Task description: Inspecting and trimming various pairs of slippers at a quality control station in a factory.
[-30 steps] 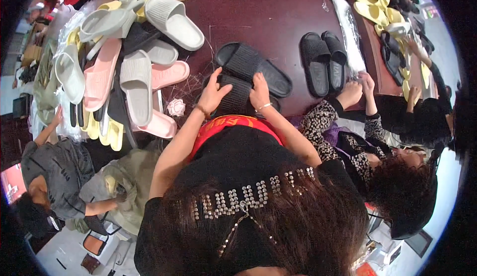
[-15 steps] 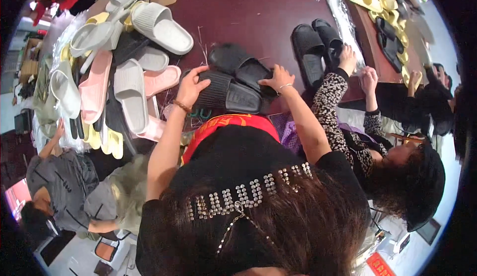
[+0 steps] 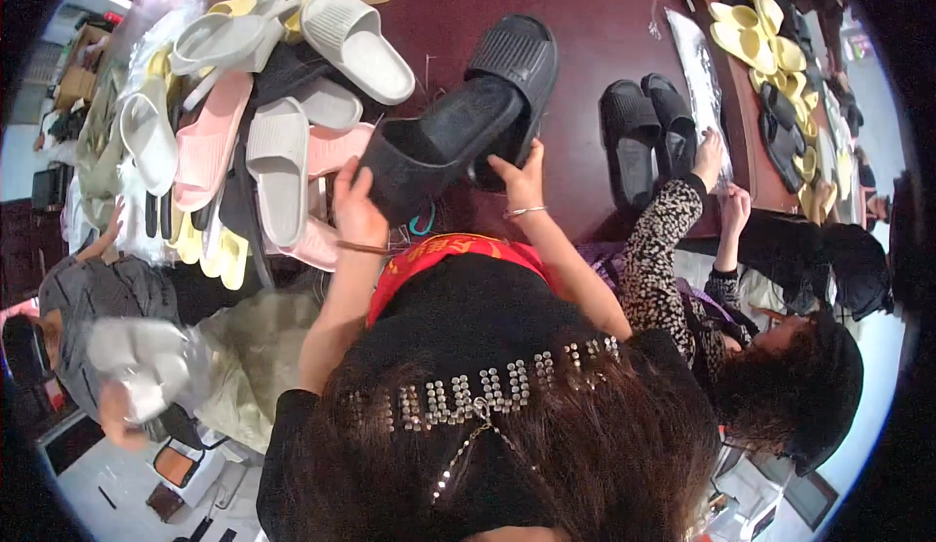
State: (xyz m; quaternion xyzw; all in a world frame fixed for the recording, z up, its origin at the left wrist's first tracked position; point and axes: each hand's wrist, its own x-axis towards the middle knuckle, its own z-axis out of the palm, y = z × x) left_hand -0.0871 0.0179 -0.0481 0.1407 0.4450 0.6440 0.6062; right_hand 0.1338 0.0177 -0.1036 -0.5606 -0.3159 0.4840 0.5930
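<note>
Two black slide slippers are between my hands above the dark red table. My left hand is closed on the strap end of the nearer slipper, which lies slantwise with its heel to the upper right. My right hand grips the heel end of the other slipper, with the thumb and fingers on either side. That slipper's ribbed strap points away from me. The nearer slipper's heel overlaps it and hides part of its sole. A loose teal loop lies just below them.
Grey slippers, pink slippers and yellow slippers are heaped at the left. At right stands a black pair; beyond it, a co-worker's hand touches a clear plastic bag. More yellow slippers line the far right.
The two black slippers have turned from lying side by side to crossing at an angle. The farther one now points away from me. My left hand has moved down and left. The co-worker at left now handles a clear bag.
</note>
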